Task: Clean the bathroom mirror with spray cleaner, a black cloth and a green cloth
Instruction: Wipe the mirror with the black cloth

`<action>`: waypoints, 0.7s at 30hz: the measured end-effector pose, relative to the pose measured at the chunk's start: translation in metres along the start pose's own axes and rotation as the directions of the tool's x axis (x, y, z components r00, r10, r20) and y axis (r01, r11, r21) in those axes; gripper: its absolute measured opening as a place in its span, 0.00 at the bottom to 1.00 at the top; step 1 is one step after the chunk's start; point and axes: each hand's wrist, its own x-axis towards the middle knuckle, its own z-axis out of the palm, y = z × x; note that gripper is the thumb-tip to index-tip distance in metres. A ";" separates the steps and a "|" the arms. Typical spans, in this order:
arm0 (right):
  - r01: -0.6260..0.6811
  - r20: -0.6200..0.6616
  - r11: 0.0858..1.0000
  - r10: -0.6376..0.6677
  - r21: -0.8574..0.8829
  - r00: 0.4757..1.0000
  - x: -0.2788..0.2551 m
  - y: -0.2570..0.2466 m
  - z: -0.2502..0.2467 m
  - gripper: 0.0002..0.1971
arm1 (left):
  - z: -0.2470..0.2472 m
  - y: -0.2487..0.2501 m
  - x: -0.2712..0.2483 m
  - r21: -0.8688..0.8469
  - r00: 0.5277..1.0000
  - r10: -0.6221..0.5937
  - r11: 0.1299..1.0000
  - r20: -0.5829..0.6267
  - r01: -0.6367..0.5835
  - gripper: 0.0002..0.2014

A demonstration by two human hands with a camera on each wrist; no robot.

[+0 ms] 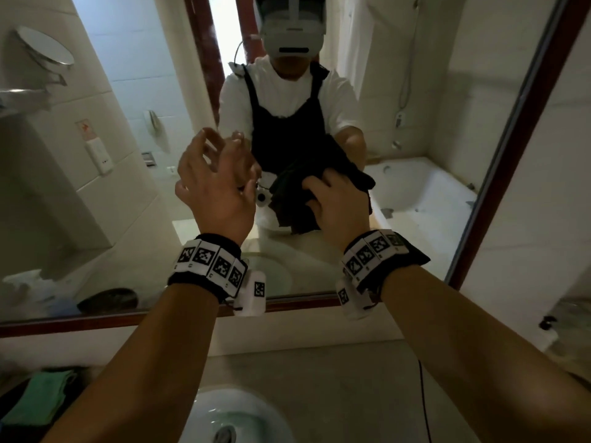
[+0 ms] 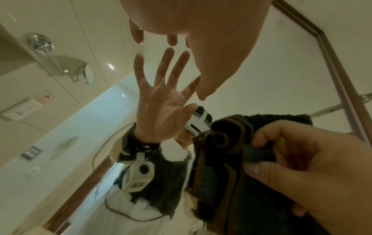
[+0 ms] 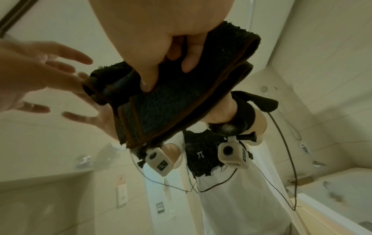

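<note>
While right hand point(image 1: 339, 206) grips black cloth point(image 1: 297, 199) at mirror point(image 1: 128, 193), left hand point(image 1: 214, 187) fingers spread.

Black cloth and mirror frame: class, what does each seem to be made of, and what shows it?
Black cloth: looks like looped terry fabric, matte, with a fuzzy pile and stitched brown edging. Mirror frame: reddish-brown and smooth with a slight sheen, possibly varnished wood, though that cannot be confirmed.
</note>
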 end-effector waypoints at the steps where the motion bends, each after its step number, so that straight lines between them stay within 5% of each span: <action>1: -0.041 -0.013 0.999 0.041 -0.003 0.999 -0.003 0.011 -0.007 0.13 | 0.003 0.005 -0.001 0.006 1.000 -0.010 1.000 0.008 0.010 0.35; 8: -0.355 -0.188 0.915 0.390 0.192 0.901 -0.004 0.101 -0.078 0.13 | 0.015 0.009 -0.004 0.038 0.999 -0.032 0.999 -0.023 0.033 0.36; 14: -0.438 -0.250 0.867 0.491 0.239 0.835 0.001 0.109 -0.085 0.14 | 0.016 0.011 -0.006 0.018 0.999 -0.047 0.999 -0.026 0.047 0.37; 21: -0.112 -0.083 0.994 0.112 0.006 0.990 0.005 0.033 -0.032 0.15 | 0.016 0.010 -0.004 0.049 0.999 -0.045 0.998 -0.004 0.045 0.38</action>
